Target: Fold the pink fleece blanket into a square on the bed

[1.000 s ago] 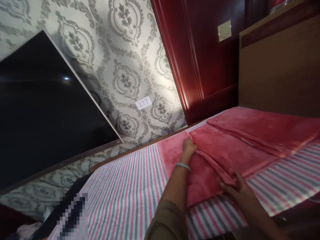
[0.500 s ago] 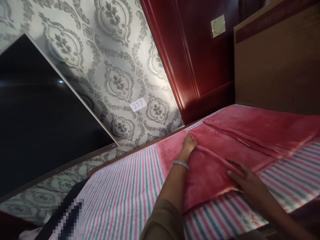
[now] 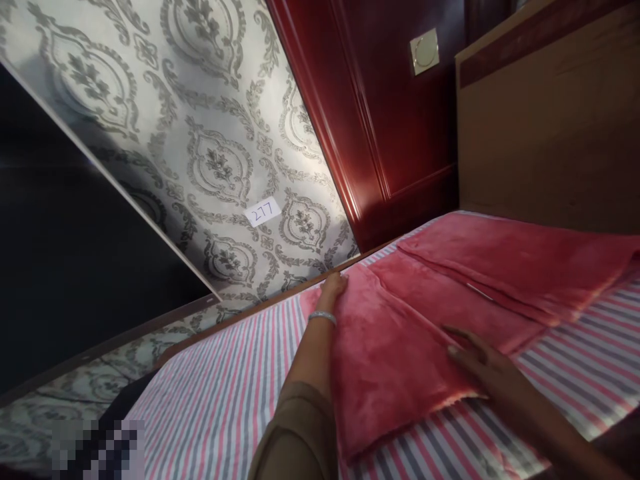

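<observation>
A fluffy pinkish-red blanket [image 3: 385,360] lies in layers on a striped sheet [image 3: 235,360], with a fold line running across its middle. My left hand [image 3: 334,285] is at the blanket's far left corner, beside the wall-side edge, its fingers closed on the cloth; the fingertips are partly hidden. A bracelet [image 3: 323,317] circles that wrist. Over the blanket's near side, my right hand [image 3: 477,360] is open, thumb and fingers apart, at or just above the cloth. To the right, a thicker folded part [image 3: 530,260] shows a small white tag [image 3: 479,291] at its edge.
A large cardboard box [image 3: 540,133] stands at the far right end. Behind are dark red panelling [image 3: 405,127] with a square plate [image 3: 425,51] and patterned wallpaper [image 3: 220,167] bearing a paper marked 277 [image 3: 263,211]. A big black screen [image 3: 85,233] fills the left.
My left hand has moved left, carrying the blanket's upper layer toward the left edge. My right hand stays near the same place. The view has shifted slightly to the right.
</observation>
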`<state>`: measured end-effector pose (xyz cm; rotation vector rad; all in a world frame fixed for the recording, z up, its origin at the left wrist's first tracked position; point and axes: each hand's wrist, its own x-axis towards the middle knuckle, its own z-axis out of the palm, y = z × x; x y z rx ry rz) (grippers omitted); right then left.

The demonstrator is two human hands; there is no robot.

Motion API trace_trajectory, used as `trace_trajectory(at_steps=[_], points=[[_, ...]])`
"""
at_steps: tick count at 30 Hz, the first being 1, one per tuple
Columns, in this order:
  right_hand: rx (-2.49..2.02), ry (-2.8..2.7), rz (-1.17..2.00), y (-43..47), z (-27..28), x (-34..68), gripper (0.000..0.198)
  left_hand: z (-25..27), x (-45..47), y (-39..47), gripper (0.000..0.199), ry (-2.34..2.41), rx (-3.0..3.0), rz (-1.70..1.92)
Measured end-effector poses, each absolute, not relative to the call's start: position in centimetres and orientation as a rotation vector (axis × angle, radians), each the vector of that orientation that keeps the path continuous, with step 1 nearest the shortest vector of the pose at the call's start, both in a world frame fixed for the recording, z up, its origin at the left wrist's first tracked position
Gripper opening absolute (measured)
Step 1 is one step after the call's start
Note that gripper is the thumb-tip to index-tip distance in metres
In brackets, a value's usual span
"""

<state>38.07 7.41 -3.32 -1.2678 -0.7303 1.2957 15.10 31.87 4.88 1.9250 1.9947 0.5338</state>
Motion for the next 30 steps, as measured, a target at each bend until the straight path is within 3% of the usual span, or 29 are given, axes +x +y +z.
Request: trace_trajectory(at_steps=[14,20,26,30], points=[[-1.328,-0.9,1.107,7.4,-2.2,39.4,0.067,3.3,17.8,36.6,0.01,1.773,1.88,0.759],[-1.418,-0.898,0.988,7.6,-4.5,41.6,0.057,2.2,19.9,36.3,0.007,1.741,1.911,0.769],[-1.398,-0.816,1.068,7.1,-4.4,41.4,0.065,2.5,19.4,35.8,0.024,1.713,1.872,0.744],[-1.446,-0.749,1.05,6.7,-2.3,40.5,0.06,4.3,16.5,35.2,0.034,1.75,1.789,0.762]])
